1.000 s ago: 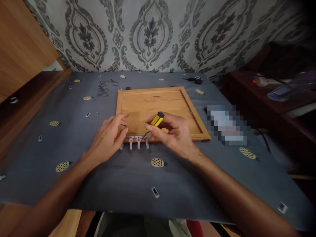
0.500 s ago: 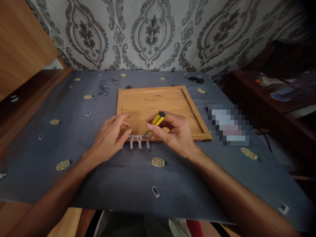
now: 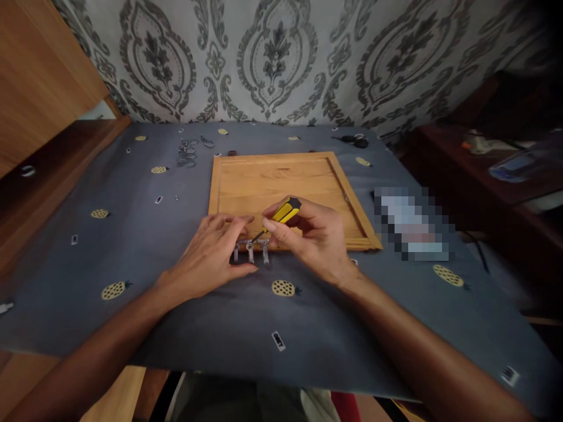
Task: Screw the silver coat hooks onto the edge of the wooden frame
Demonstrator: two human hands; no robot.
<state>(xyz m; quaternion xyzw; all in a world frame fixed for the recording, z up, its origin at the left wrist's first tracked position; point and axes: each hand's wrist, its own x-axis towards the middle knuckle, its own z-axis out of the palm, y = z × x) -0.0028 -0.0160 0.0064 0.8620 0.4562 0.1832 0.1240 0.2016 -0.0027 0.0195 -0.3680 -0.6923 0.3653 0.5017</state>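
Observation:
My right hand (image 3: pixel 314 237) is closed around a yellow and black screwdriver (image 3: pixel 285 214). Its tip points down and left at the row of small metal hooks (image 3: pixel 251 252) along the near edge of a framed wooden board (image 3: pixel 272 181). The hooks hang over that edge toward me. My left hand (image 3: pixel 215 252) is open at the left end of the row, thumb stretched out below the hooks and fingers over the board's near left corner. It partly covers the hooks at that end. Whether its fingertips touch the board I cannot tell.
A blue cloth with pineapple prints (image 3: pixel 197 328) covers the table. Metal rings or hooks (image 3: pixel 187 152) lie at the back left, black scissors (image 3: pixel 355 140) at the back right. A pixelated flat object (image 3: pixel 413 225) lies right of the board. Patterned fabric (image 3: pixel 277 58) hangs behind.
My left hand has moved right along the hooks, its thumb now lower and stretched out. The screwdriver leans over more, and its tip has shifted slightly left along the row.

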